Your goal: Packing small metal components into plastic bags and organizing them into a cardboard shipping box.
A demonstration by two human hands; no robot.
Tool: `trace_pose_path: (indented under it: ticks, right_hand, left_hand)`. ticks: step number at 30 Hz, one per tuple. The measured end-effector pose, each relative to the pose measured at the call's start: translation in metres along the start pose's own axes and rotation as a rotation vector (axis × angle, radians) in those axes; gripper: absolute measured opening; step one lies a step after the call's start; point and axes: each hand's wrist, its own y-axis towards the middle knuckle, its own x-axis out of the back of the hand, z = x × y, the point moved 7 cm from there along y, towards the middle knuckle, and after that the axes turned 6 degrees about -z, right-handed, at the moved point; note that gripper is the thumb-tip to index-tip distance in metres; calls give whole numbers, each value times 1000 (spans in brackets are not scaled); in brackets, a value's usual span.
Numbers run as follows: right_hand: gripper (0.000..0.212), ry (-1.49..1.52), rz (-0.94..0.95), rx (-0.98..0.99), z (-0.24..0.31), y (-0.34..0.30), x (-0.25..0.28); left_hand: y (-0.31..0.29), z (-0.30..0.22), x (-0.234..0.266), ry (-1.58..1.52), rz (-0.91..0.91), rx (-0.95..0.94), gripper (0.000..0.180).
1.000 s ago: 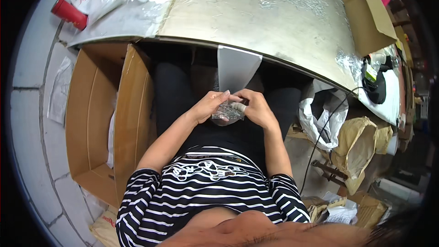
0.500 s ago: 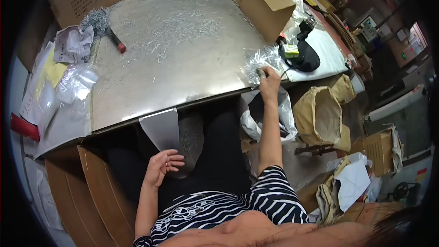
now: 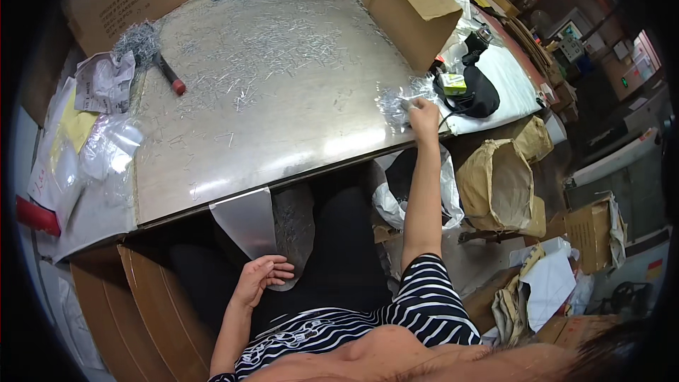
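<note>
My right hand [image 3: 423,112] reaches out to the right edge of the metal table [image 3: 269,85] and pinches a clear crinkled plastic bag [image 3: 399,101] lying there. My left hand [image 3: 260,277] rests open on my lap, fingers spread, touching the lower end of a shiny metal chute [image 3: 249,221] that hangs from the table's front edge. Several small metal pins [image 3: 269,35] are scattered over the tabletop.
A red-handled brush [image 3: 166,74] with a pile of pins lies at the table's left. Clear bags and paper [image 3: 99,134] sit at the left edge. Cardboard boxes [image 3: 414,3] stand at the back; a black pouch [image 3: 477,88] and brown sacks [image 3: 495,177] are on the right. An open carton [image 3: 163,297] stands left of my legs.
A second ago both hands held a small clear bag over my lap. Since then my right hand has gone out to the table's right edge, and the left has stayed open on my lap.
</note>
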Motion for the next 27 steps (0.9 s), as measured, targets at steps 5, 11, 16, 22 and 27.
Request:
trace_pose_path:
  ticks: [5,11,16,22,27]
  right_hand:
    - [14,-46,31,243,-23,26,-23]
    - [10,-145,-119,610,-26,60,16]
    - [11,-425,-205,688,-10,45,16]
    - [26,-630,-257,571,-14,36,8]
    - [52,-680,-242,792,17,24,-4]
  left_hand:
    - [3,5,-2,-17,-6,11,35]
    - [7,12,2,-19,-45,44,32]
    - [7,19,-1,1,-96,71,30]
    - [12,18,-5,58,-85,86,28]
    - [8,10,4,67,-126,70,28]
